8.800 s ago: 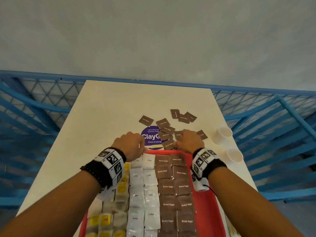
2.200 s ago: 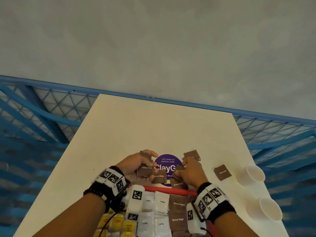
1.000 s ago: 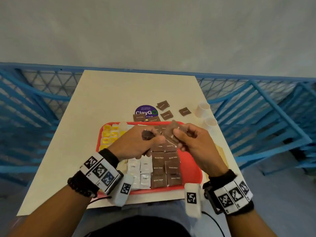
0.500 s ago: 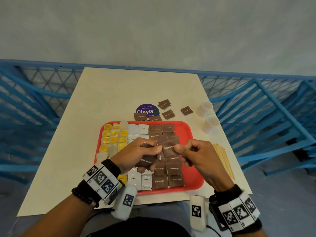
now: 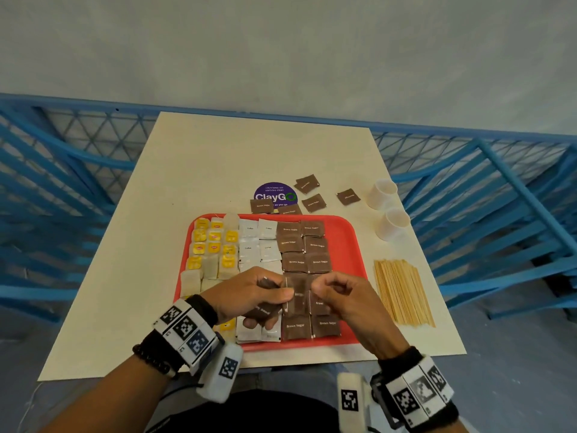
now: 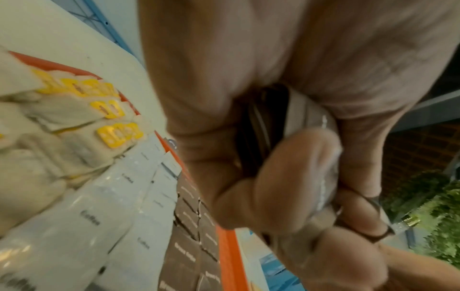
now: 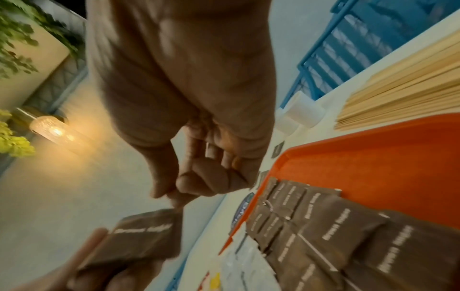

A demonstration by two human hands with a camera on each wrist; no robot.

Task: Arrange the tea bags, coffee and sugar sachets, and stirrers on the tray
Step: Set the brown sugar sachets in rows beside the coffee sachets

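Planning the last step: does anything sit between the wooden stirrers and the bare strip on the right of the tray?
Nothing visible does. The stirrers lie on the table right of the red tray, with only bare tabletop between. The tray's bare right strip is clear; the right hand hovers over its near part.

Tray's near sachets hidden under left hand (image 5: 246,295), right hand (image 5: 346,303), sticker (image 5: 274,195) partly covered

Soft, even light on the table (image 5: 218,157); fence rails bow at the edges; both wrist views blurred; a lamp (image 7: 53,130) glows warm beside the right hand (image 7: 189,110)
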